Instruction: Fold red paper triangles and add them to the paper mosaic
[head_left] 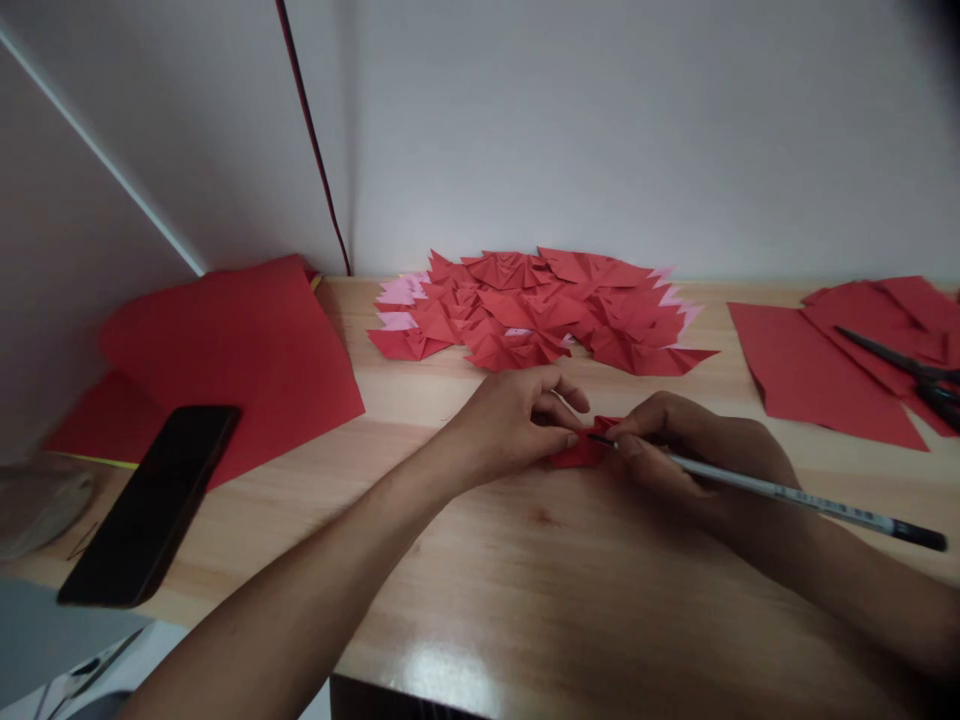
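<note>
My right hand is closed around a slim pen with a pale barrel and a black end. Its dark tip rests at a small folded red paper on the table. My left hand has its thumb pressed on that paper's left side, with the fingers curled above it. Both hands hide much of the paper, so its full shape cannot be made out. Just behind them lies a pile of pleated red paper pieces, with pink ones showing at both ends.
Large red sheets lie at the left, with a black phone overlapping them near the table's edge. More red paper and dark scissors are at the right. A thin cable runs down the wall behind the wooden table.
</note>
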